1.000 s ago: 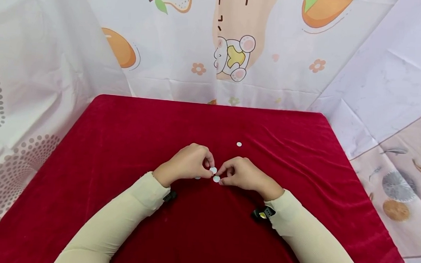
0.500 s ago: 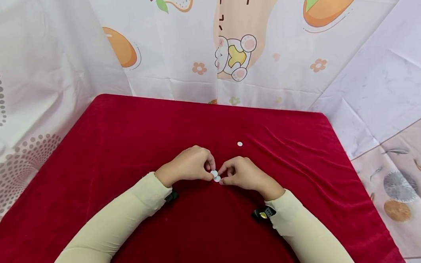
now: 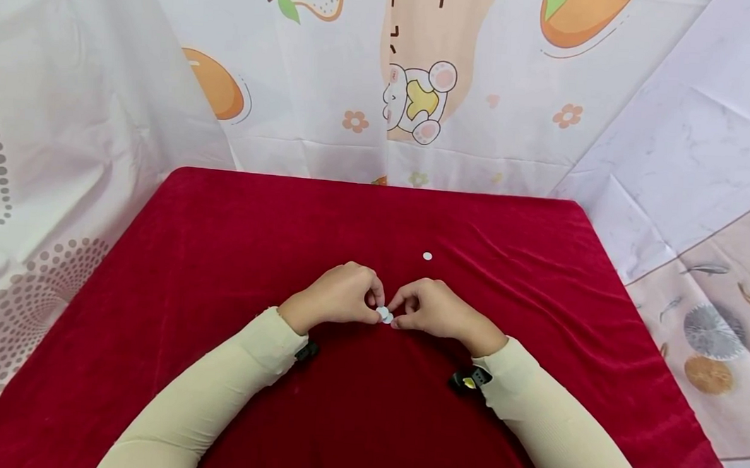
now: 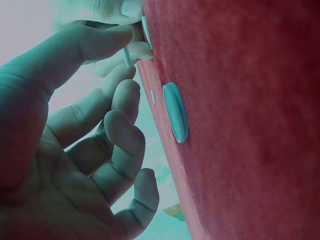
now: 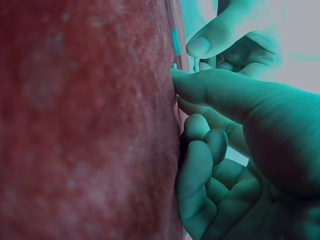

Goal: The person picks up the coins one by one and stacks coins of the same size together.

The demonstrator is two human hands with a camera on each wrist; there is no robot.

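My left hand (image 3: 340, 296) pinches a small white disc (image 4: 127, 57) between thumb and index finger, tilted on edge just above the cloth. My right hand (image 3: 431, 309) steadies a second white disc (image 4: 146, 32) on the red cloth, its thumb and index fingertip at the disc's edges. In the head view the left disc (image 3: 381, 311) overlaps the right one (image 3: 389, 319). Beneath my left hand lies a thicker white disc (image 4: 175, 112), which looks like two stacked; the left hand hides it in the head view.
Another white disc (image 3: 427, 256) lies farther back on the red cloth (image 3: 274, 214), beyond my right hand. The cloth has wrinkles on its right side. A printed curtain (image 3: 332, 83) hangs behind the table, with more sheets at both sides.
My left hand has moved slightly right and toward the body, bringing its disc from beside the right hand's disc to overlap it. My right hand has stayed almost still.
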